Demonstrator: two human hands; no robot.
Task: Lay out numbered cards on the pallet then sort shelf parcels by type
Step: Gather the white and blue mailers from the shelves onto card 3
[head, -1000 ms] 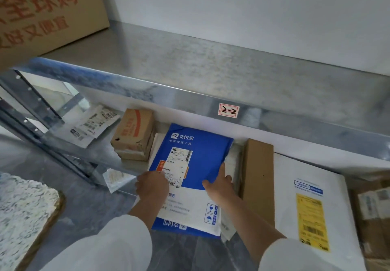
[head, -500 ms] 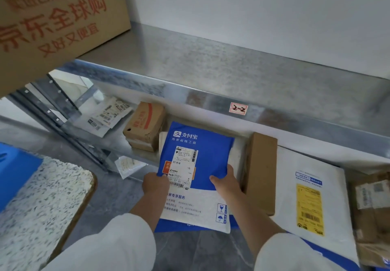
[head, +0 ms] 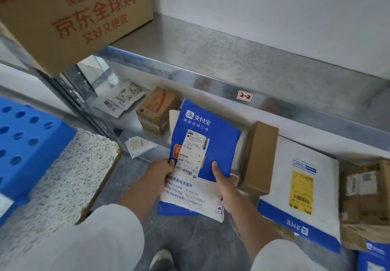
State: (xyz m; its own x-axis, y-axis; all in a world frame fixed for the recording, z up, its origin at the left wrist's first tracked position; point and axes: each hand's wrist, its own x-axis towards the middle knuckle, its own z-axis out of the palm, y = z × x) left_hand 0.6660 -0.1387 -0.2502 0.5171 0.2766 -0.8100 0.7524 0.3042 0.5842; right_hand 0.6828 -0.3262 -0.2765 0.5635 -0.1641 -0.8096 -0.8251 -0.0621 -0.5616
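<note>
A blue and white mailer bag (head: 213, 137) with a white shipping label is half pulled out from the lower metal shelf (head: 135, 126). My left hand (head: 157, 175) grips its left edge, thumb on the label. My right hand (head: 224, 183) holds its right side, thumb on the blue face and fingers underneath. To the right lie a long brown box (head: 259, 156) and a large white mailer (head: 304, 188) with a yellow label. Left of the blue mailer stand two stacked small brown boxes (head: 157, 110) and a flat white parcel (head: 122, 99).
The upper shelf (head: 232, 59) carries a tag reading 2-2 (head: 244, 96) and a big cardboard box (head: 69, 13) with red characters. A blue perforated pallet (head: 23, 144) and a speckled board (head: 71, 178) lie at the left. Taped brown parcels (head: 365, 199) sit far right. Grey floor below.
Both hands have drawn the blue mailer further out of the lower shelf toward me. The view has swung left, bringing the blue pallet and more of the big box into sight.
</note>
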